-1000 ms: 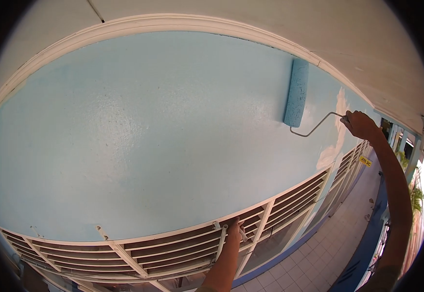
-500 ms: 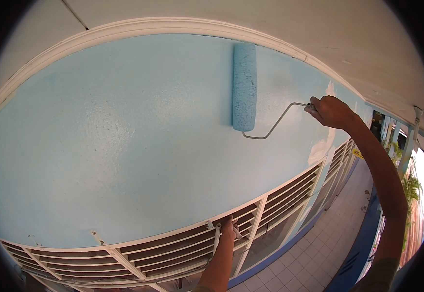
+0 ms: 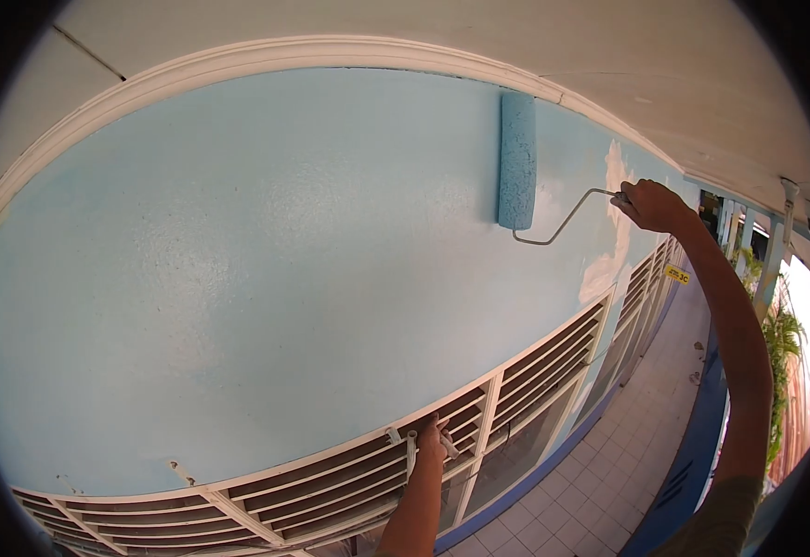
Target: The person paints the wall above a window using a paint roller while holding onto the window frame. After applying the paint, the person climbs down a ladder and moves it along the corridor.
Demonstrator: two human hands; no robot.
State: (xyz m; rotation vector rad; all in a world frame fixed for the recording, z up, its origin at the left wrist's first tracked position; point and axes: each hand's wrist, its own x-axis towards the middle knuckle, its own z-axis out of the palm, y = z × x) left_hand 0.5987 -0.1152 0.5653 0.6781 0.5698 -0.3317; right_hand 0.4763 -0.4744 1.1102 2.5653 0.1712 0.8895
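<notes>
My right hand (image 3: 654, 205) is closed round the handle end of a paint roller (image 3: 517, 162). The blue, paint-covered sleeve stands upright against the light blue wall (image 3: 266, 241), its upper end just under the cream moulding. From its lower end a bent wire frame runs up to my fist, which hides most of the grip. Lower down, my left hand (image 3: 432, 440) grips the louvre window (image 3: 349, 469) at its top edge, close to a small lever. Some of its fingers are hidden among the slats.
Cream moulding (image 3: 331, 54) borders the ceiling above. Bare whitish patches (image 3: 609, 265) mark the wall at the right. A tiled walkway (image 3: 581, 483) runs beneath the windows, with a yellow sign (image 3: 676, 275) and plants (image 3: 781, 343) farther along.
The roller and my right hand have shifted right along the top of the wall. My left hand keeps its hold on the louvre window. The view has turned slightly.
</notes>
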